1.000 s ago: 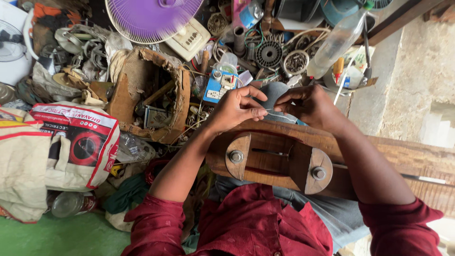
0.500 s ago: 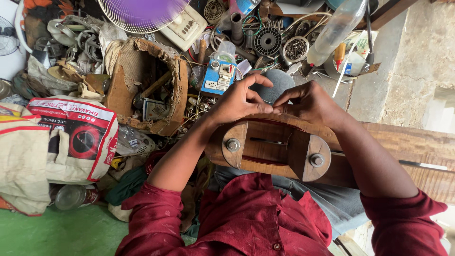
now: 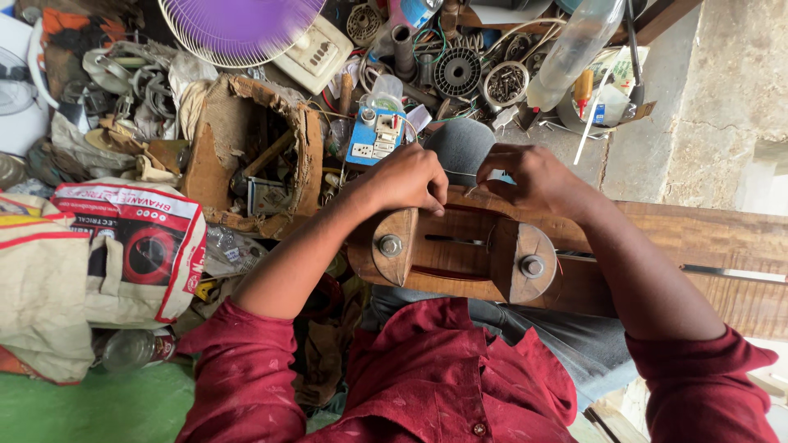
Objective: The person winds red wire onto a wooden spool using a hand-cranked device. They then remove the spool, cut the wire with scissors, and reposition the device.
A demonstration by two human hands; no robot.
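The left hand is curled, its fingers pinched shut on the end of a thin wire just above the wooden frame. The right hand faces it, thumb and forefinger closed on the other end of the same wire, the remaining fingers loosely bent; the wire runs taut across the short gap between the two sets of fingers, in front of a dark grey round piece lying just beyond them. The frame sits directly under the fingers, its two round cheeks each fixed by a bolt, and it rests on a long plank that runs off past the right hand. Compared with half a second ago the hands have drawn apart: then the fingertips were nearly meeting over the frame, now a clear gap shows with the wire stretched across it. Both forearms reach forward from red sleeves, elbows out, wrists bent down toward the frame. Beyond the left fingers lie a blue switch board, a torn cardboard box and a purple fan; a clear bottle lies beyond the right fingers.
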